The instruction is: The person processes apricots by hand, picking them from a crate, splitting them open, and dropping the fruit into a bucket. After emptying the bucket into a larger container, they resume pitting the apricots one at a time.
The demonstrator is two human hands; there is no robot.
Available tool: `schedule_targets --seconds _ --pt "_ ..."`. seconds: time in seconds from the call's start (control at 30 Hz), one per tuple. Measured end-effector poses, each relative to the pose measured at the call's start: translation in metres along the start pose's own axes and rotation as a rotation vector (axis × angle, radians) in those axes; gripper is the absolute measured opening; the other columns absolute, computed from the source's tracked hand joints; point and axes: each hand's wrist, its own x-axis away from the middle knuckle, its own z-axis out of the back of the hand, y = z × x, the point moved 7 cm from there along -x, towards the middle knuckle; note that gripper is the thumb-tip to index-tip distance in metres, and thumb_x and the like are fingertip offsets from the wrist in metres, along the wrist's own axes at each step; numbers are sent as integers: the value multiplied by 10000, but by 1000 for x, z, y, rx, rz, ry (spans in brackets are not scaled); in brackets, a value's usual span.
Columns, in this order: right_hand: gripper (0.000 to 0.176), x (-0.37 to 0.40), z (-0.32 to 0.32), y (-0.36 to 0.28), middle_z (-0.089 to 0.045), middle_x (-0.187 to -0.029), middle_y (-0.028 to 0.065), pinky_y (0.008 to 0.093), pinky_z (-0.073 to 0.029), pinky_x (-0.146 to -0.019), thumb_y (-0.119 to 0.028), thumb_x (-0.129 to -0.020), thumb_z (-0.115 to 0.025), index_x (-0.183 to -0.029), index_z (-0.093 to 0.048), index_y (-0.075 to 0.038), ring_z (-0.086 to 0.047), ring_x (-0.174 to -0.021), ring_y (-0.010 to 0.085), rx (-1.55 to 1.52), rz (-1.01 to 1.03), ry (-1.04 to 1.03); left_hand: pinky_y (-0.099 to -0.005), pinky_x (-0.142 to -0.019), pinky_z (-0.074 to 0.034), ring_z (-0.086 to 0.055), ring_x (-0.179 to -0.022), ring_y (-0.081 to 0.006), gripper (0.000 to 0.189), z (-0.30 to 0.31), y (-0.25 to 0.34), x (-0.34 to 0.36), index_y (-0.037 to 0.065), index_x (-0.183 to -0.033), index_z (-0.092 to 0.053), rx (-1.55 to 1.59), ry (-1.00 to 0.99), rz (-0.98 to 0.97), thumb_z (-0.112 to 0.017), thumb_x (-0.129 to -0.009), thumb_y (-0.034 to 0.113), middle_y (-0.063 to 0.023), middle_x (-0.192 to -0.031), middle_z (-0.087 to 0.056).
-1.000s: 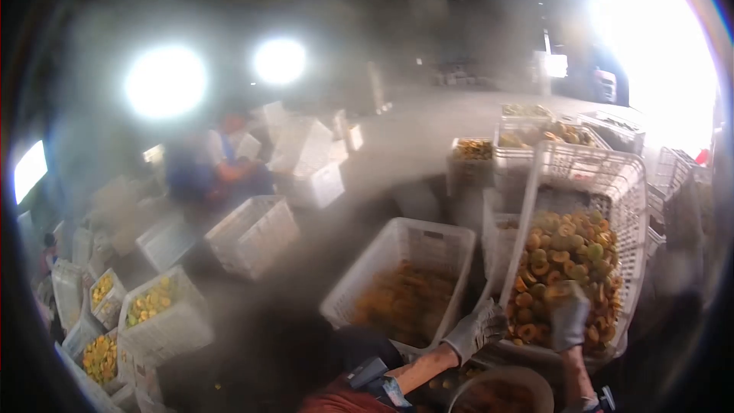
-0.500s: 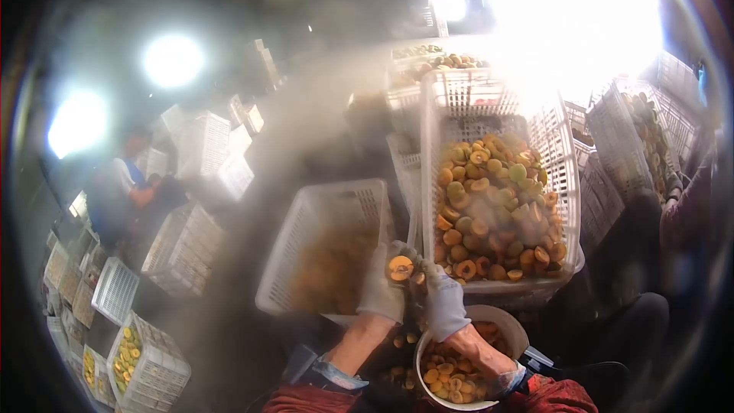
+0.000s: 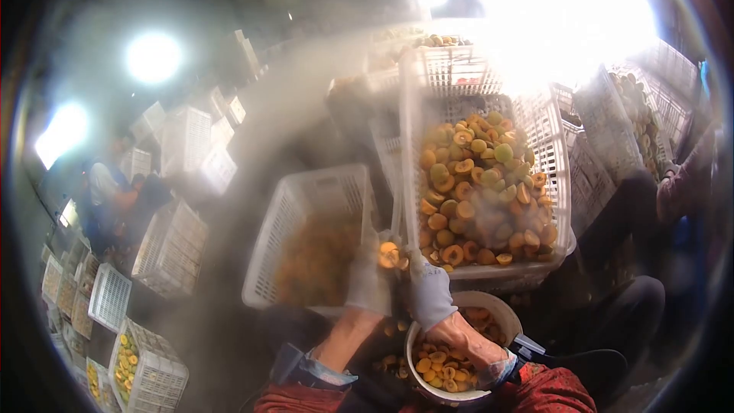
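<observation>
My left hand, in a pale work glove, is closed around a halved apricot with its orange cut side facing up. Close beside it, my gloved right hand has its fingers curled toward the fruit; what they hold is too blurred to make out. Beneath my right forearm stands a white bucket of apricot halves. Ahead of my hands is a large white crate heaped with apricots, many cut in half. A second white crate, to the left, holds orange fruit seen through haze.
More crates of fruit stand at the lower left, near stacked white crates. A person sits at the far left. At the right, another person's dark-clothed knee is close to the bucket. Bright lamps and lens haze blur parts.
The view has shifted, so most things sit slightly further left and higher. The apricot in my left hand has turned a little, and more orange flesh shows beside it. Both hands remain close together.
</observation>
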Motion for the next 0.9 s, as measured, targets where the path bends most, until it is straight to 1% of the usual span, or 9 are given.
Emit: schedule_targets --seconds 0.23,0.3,0.33,0.43,0.5,0.6,0.73,0.83,0.9 --pt "284 0 1 -1 -645 -807 200 451 -494 -645 -159 -848 -564 -1106 -535 -43 -631 -770 394 28 -69 -29 -260 -774 -473 -554 -860 -114 295 -15 8 6 57 -1048 -593 -263 119 -194 -517 -965 329 -18 -951 -573" --pt "221 -1 -7 0 -645 -841 220 414 -498 -633 -174 -845 -591 -1002 -585 -18 -634 -768 385 -29 -27 -117 -237 -760 -489 -573 -865 -89 322 -4 -9 -3 58 -1149 -567 -78 66 34 -486 -986 323 -6 -995 -601" --pt "221 0 -8 0 -645 -841 220 414 -498 -633 -174 -845 -591 -1002 -585 -18 -634 -768 385 -29 -24 -116 -237 -760 -489 -573 -865 -89 322 -5 -10 -3 58 -1149 -567 -78 65 31 -486 -986 323 -6 -995 -601" --pt "165 2 -14 -2 -664 -825 192 375 -500 -602 -144 -833 -620 -923 -614 -6 -653 -690 318 -119 -15 -159 -227 -684 -478 -553 -774 -78 310 -5 -5 4 63 -1070 -586 -190 177 -17 -524 -966 349 8 -922 -572" --pt "133 5 -31 18 -663 -789 132 345 -496 -563 -95 -831 -620 -924 -617 0 -633 -633 216 -417 -240 -236 -233 -731 -445 -533 -785 -80 315 -6 -1 6 70 -908 -617 -375 214 -18 -487 -972 349 -4 -854 -562" --pt "127 5 -37 20 -643 -782 84 330 -496 -540 -71 -844 -598 -943 -603 9 -599 -626 158 -467 -114 -162 -237 -692 -434 -525 -740 -83 344 -7 7 6 68 -850 -615 -621 190 -156 -464 -977 349 -10 -812 -561" --pt "171 13 -33 9 -653 -755 128 343 -505 -533 -76 -842 -599 -985 -579 16 -637 -625 205 -456 -178 -124 -261 -686 -434 -521 -741 -91 369 -10 18 11 62 -835 -621 -767 248 -108 -428 -992 335 -13 -782 -563" --pt "221 20 -29 6 -650 -725 183 406 -510 -535 -114 -839 -597 -1022 -559 4 -662 -637 283 -130 -176 -247 -317 -704 -462 -568 -758 -160 282 21 -3 -3 61 -836 -648 -732 228 -35 -462 -960 234 -61 -794 -607" --pt "246 27 -32 6 -642 -727 230 466 -513 -579 -169 -841 -585 -1041 -569 -27 -659 -683 360 170 139 -182 -344 -650 -490 -620 -748 -231 196 21 -19 -19 36 -811 -642 -1825 -157 -679 -508 -881 161 -99 -785 -636"
